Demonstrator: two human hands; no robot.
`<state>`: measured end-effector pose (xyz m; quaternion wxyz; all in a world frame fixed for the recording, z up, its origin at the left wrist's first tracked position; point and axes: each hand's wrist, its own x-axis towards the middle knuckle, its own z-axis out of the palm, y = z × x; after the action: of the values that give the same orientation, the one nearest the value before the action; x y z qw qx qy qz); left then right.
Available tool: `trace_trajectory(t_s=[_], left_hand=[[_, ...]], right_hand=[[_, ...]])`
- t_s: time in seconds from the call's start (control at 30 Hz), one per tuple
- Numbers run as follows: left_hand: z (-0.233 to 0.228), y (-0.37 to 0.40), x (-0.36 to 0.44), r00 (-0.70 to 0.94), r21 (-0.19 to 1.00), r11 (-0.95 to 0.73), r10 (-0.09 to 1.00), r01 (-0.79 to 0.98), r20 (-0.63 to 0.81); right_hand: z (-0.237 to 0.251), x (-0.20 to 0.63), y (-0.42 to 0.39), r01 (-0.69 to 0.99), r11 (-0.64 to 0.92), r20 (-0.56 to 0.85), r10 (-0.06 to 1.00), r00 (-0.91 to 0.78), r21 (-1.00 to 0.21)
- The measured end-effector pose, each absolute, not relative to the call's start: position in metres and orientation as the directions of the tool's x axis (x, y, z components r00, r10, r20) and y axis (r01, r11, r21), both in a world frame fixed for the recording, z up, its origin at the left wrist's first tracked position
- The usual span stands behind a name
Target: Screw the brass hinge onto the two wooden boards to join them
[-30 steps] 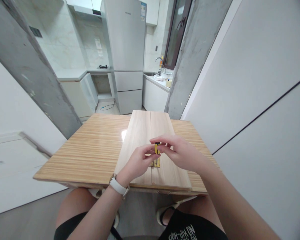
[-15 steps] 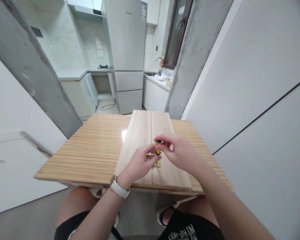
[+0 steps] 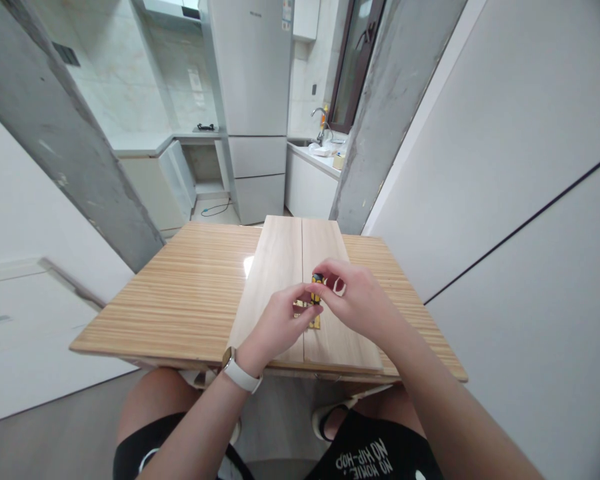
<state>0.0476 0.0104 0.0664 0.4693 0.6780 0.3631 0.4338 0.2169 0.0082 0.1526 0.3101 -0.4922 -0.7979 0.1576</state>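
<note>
Two pale wooden boards (image 3: 280, 267) lie side by side on a striped wooden table (image 3: 190, 293). A brass hinge (image 3: 314, 324) sits across the seam between them. My right hand (image 3: 357, 303) grips a small yellow and black screwdriver (image 3: 317, 285) upright over the hinge. My left hand (image 3: 277, 323), with a white watch on the wrist, pinches the tool's lower part just above the hinge. The tip and any screw are hidden by my fingers.
A grey concrete pillar (image 3: 380, 113) and a white wall (image 3: 505, 167) stand close on the right, another pillar (image 3: 65, 140) on the left. Beyond the table is a kitchen with a fridge (image 3: 253, 100), counter and sink tap (image 3: 321, 120). My knees are under the table's near edge.
My right hand has turned around the screwdriver's handle and its fingers have shifted. The camera view has tilted up slightly. The left hand has stayed at the hinge.
</note>
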Motion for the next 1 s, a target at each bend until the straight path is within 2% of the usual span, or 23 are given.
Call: trace_trajectory(t_s=[0.2, 0.43, 0.5, 0.57, 0.63, 0.7, 0.8, 1.0], left_hand=[[0.064, 0.009, 0.053, 0.31, 0.949, -0.309, 0.91, 0.066, 0.275], [0.053, 0.008, 0.058, 0.228, 0.947, -0.311, 0.931, 0.079, 0.286], [0.051, 0.01, 0.056, 0.225, 0.953, -0.293, 0.937, 0.078, 0.269], [0.052, 0.011, 0.054, 0.237, 0.96, -0.275, 0.937, 0.055, 0.255], [0.055, 0.013, 0.05, 0.279, 0.963, -0.266, 0.929, 0.052, 0.242], [0.06, 0.014, 0.047, 0.341, 0.963, -0.261, 0.913, 0.071, 0.222], [0.066, 0.017, 0.042, 0.427, 0.969, -0.243, 0.882, 0.048, 0.2], [0.068, 0.018, 0.039, 0.454, 0.97, -0.242, 0.865, 0.003, 0.215]], right_hand=[[0.141, 0.212, 0.009, 0.733, 0.423, 0.415, 0.885, -0.21, -0.532], [0.131, 0.2, 0.004, 0.811, 0.383, 0.506, 0.853, -0.128, -0.441], [0.134, 0.202, 0.007, 0.77, 0.418, 0.466, 0.867, -0.178, -0.483], [0.141, 0.208, 0.01, 0.649, 0.473, 0.39, 0.877, -0.281, -0.596], [0.149, 0.217, 0.014, 0.491, 0.498, 0.313, 0.855, -0.413, -0.714], [0.155, 0.225, 0.016, 0.385, 0.5, 0.256, 0.807, -0.532, -0.776], [0.158, 0.232, 0.018, 0.36, 0.506, 0.214, 0.764, -0.608, -0.784], [0.146, 0.231, 0.017, 0.467, 0.503, 0.242, 0.825, -0.511, -0.727]])
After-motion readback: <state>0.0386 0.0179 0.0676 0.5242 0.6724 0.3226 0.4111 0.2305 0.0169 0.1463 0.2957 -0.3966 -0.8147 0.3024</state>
